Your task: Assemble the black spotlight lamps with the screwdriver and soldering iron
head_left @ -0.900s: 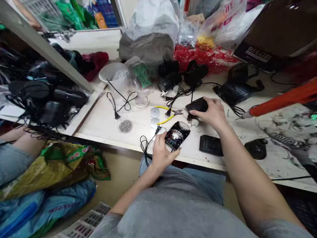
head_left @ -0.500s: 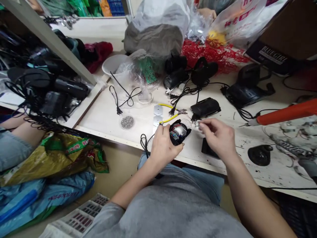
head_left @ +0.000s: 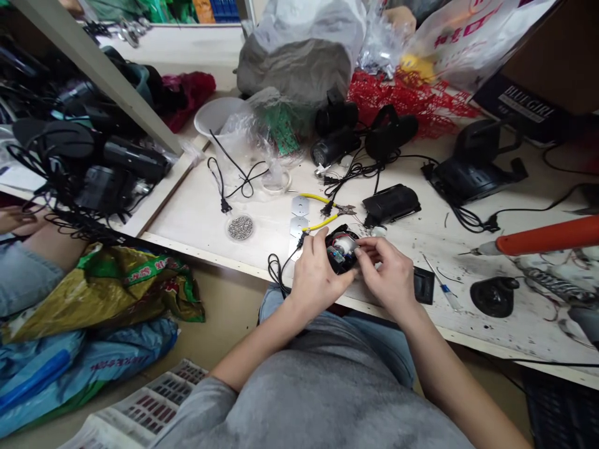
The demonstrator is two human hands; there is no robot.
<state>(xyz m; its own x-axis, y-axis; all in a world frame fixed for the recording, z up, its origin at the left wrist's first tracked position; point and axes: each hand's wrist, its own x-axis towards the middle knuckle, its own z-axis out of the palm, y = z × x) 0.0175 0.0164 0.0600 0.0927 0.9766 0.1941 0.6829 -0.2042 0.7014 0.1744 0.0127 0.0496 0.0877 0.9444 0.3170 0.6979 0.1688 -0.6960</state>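
My left hand (head_left: 319,269) is wrapped around the left and near sides of an opened black housing (head_left: 335,265), steadying it near the table's front edge. Inside the housing sit a round white part (head_left: 344,244), a small circuit board and some red wire. My right hand (head_left: 387,272) is at the housing's right side, thumb and fingers pinched together at the white part. Whatever lies between those fingertips is hidden. Just beyond them is a small white piece (head_left: 378,231). Pliers with yellow handles (head_left: 322,222) lie behind the housing, beside thin metal plates (head_left: 300,206).
A clear dish of small screws (head_left: 240,227) is on the left. Farther back are a white bucket (head_left: 216,118), black device bodies (head_left: 392,204) and cords. To the right lie an orange-handled tool (head_left: 547,236), a screwdriver (head_left: 448,293) and a black nozzle (head_left: 491,296).
My right hand has moved left and down, from beside the housing onto it. This uncovers the screwdriver on the table. The left hand still holds the housing.
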